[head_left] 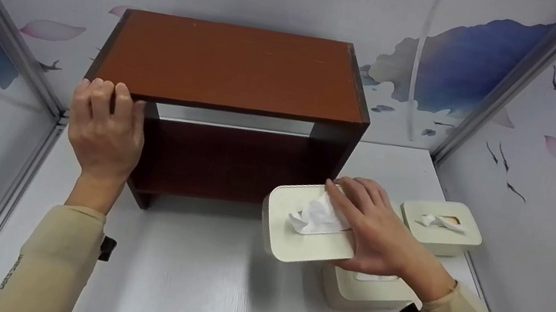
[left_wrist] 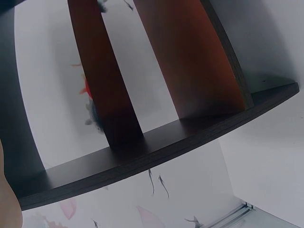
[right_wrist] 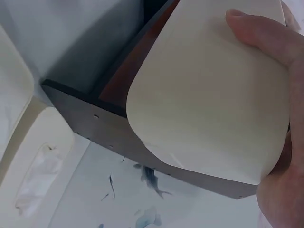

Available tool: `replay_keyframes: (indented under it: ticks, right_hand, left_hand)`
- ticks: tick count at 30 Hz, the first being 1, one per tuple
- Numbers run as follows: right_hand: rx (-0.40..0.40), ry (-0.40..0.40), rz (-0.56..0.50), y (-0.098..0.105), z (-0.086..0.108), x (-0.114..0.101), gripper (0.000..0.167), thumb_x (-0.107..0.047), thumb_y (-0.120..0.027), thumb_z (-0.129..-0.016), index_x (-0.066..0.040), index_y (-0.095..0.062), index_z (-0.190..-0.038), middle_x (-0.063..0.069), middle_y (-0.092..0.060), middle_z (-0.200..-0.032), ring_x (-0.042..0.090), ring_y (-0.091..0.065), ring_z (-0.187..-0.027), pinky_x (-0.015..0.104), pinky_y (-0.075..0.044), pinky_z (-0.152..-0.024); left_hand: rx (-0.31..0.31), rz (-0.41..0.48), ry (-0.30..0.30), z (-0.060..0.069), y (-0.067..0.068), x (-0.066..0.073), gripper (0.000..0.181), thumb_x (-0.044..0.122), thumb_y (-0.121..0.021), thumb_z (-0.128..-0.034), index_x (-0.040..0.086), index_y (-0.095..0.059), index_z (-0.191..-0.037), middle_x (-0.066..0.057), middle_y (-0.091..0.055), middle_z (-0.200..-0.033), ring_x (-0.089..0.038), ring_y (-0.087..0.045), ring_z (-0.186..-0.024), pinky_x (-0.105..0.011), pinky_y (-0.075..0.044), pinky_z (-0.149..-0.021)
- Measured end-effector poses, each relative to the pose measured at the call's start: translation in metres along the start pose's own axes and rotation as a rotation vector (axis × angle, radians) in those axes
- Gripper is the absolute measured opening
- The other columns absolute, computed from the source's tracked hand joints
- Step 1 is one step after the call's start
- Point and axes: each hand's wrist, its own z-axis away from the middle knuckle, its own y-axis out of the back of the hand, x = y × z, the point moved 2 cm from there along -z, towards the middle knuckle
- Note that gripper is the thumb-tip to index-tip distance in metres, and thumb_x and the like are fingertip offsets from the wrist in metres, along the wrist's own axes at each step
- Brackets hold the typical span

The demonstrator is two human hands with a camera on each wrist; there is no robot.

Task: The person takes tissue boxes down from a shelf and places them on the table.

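A brown wooden shelf [head_left: 236,66] stands against the back wall, its front opening facing me. My left hand [head_left: 106,129] grips its front left top edge, fingers bent over the top board. In the left wrist view the shelf's boards [left_wrist: 185,61] show from the side, with only a sliver of the hand. My right hand [head_left: 373,227] holds a cream tissue box [head_left: 279,217] in front of the shelf's right side, raised above the table. White tissue [head_left: 321,216] pokes from its top slot. In the right wrist view the thumb [right_wrist: 256,28] presses the box's side.
Two more cream tissue boxes stand on the white table [head_left: 179,285]: one [head_left: 440,226] by the right wall, another [head_left: 362,295] partly under my right forearm. Patterned panels [head_left: 547,182] enclose the table at the back and both sides.
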Motion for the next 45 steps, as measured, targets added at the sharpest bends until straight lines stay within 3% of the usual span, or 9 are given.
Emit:
replay_keyframes:
  ticks: [8, 15, 19, 27, 35, 45]
  right_hand:
    - [-0.039, -0.046, 0.004, 0.002, 0.025, 0.013, 0.125, -0.051, -0.089, -0.044, -0.006, -0.037, -0.149, 0.015, -0.047, -0.136, 0.034, -0.041, -0.125, 0.049, -0.030, -0.108]
    - [-0.106, -0.124, 0.014, 0.005, 0.048, 0.037, 0.125, -0.050, -0.090, -0.048, -0.006, -0.034, -0.150, 0.015, -0.044, -0.138, 0.033, -0.037, -0.128, 0.050, -0.041, -0.103]
    - [-0.122, -0.164, 0.042, 0.010, 0.064, 0.051, 0.127, -0.045, -0.092, -0.045, -0.004, -0.034, -0.150, 0.017, -0.045, -0.137, 0.034, -0.037, -0.128, 0.049, -0.044, -0.101]
    - [-0.154, -0.286, 0.079, 0.019, 0.098, 0.081, 0.129, -0.040, -0.095, -0.043, -0.005, -0.032, -0.150, 0.019, -0.042, -0.138, 0.038, -0.034, -0.128, 0.059, -0.045, -0.098]
    - [-0.138, -0.372, 0.078, 0.035, 0.136, 0.111, 0.125, -0.030, -0.095, -0.044, -0.001, -0.033, -0.149, 0.024, -0.039, -0.137, 0.043, -0.031, -0.125, 0.059, -0.043, -0.089]
    - [-0.195, -0.499, 0.121, 0.048, 0.181, 0.133, 0.120, -0.027, -0.095, -0.049, -0.004, -0.032, -0.149, 0.024, -0.037, -0.139, 0.043, -0.028, -0.124, 0.065, -0.044, -0.086]
  left_hand:
    - [0.004, 0.005, 0.002, 0.001, 0.001, -0.003, 0.032, 0.029, -0.053, -0.0995, -0.001, -0.059, -0.109, -0.020, -0.058, -0.105, -0.039, -0.056, -0.108, -0.043, -0.041, -0.114]
    - [0.007, 0.009, 0.010, 0.002, 0.002, -0.003, 0.033, 0.031, -0.052, -0.1002, -0.001, -0.059, -0.109, -0.020, -0.058, -0.106, -0.038, -0.056, -0.108, -0.043, -0.041, -0.113]
    - [0.012, 0.020, 0.012, 0.001, 0.001, -0.001, 0.033, 0.031, -0.052, -0.1001, -0.001, -0.059, -0.109, -0.020, -0.058, -0.106, -0.038, -0.056, -0.109, -0.043, -0.041, -0.114]
    - [0.002, 0.023, 0.008, -0.001, 0.003, 0.001, 0.033, 0.031, -0.052, -0.0999, -0.001, -0.058, -0.110, -0.020, -0.057, -0.107, -0.038, -0.055, -0.109, -0.044, -0.041, -0.114]
    - [0.006, 0.015, 0.011, -0.001, 0.002, 0.001, 0.034, 0.032, -0.051, -0.1005, -0.001, -0.059, -0.109, -0.020, -0.057, -0.107, -0.038, -0.055, -0.109, -0.043, -0.041, -0.114]
    - [0.002, 0.025, 0.018, -0.001, 0.001, 0.001, 0.035, 0.032, -0.051, -0.1006, 0.000, -0.058, -0.109, -0.020, -0.057, -0.107, -0.038, -0.055, -0.109, -0.043, -0.041, -0.114]
